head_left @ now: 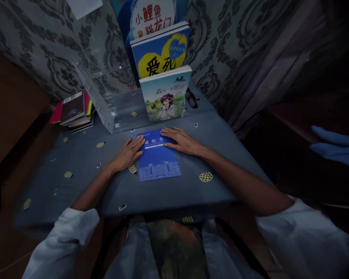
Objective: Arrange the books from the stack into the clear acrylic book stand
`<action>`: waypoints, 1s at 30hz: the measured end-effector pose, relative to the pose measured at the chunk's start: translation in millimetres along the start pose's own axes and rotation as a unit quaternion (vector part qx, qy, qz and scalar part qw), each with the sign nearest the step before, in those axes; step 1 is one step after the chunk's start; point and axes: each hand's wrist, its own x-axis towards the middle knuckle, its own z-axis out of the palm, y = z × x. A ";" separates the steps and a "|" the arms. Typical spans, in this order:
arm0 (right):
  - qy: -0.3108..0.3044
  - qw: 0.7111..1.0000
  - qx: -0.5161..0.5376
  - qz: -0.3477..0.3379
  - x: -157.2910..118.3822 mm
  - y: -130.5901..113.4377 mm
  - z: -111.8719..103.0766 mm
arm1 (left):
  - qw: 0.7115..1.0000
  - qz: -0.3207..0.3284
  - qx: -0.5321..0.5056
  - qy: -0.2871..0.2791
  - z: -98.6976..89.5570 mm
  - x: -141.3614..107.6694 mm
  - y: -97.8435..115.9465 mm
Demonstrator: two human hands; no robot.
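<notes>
1. Step in hand, as judged: steadying or squaring the blue booklet point(159, 161). It lies flat and closed on the counter point(84, 166), right in front of you, cover up.
2. Your left hand point(130, 152) is on its left edge, near the far corner, fingers stretched forward. Grip apart, nothing pinched.
3. Your right hand point(184, 142) reaches over the far right part of the cover, fingertips near the printed title. Grip also apart, palm down, not closed on anything.
4. Next move, judgement only: a nudge calls for light, even pressure from both sides. A lift calls for a fingertip under an edge first; it looks thin and flat, so it could slide or bend.
5. Pointing: title end away from you, building artwork end toward you. Print reads upright from your seat.
6. Long axis: runs mostly near to far, far end leaning slightly left. Short sides go roughly left to right.
7. Beyond it: front book point(167, 97) upright with taller ones behind, clear panel point(97, 99) tilted to the left of them. Dark glasses point(192, 99) just right of the upright books, book stack point(75, 110) farther left.
8. Right side: blue glove-like shape point(337, 145) off the counter; can't tell if worn.
</notes>
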 end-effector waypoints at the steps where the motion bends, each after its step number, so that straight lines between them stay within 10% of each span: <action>1: 0.000 1.000 -0.002 -0.001 0.3 0.6 0.5 | 1.000 0.011 -0.003 -0.003 1.1 -7.8 3.6; 15: 0.006 1.000 0.011 0.001 2.2 2.8 2.7 | 0.995 0.092 -0.020 -0.010 14.0 -101.4 63.6; 30: 0.005 1.000 0.013 0.003 1.5 3.5 4.1 | 0.972 0.222 -0.016 -0.076 21.6 -1.0 124.4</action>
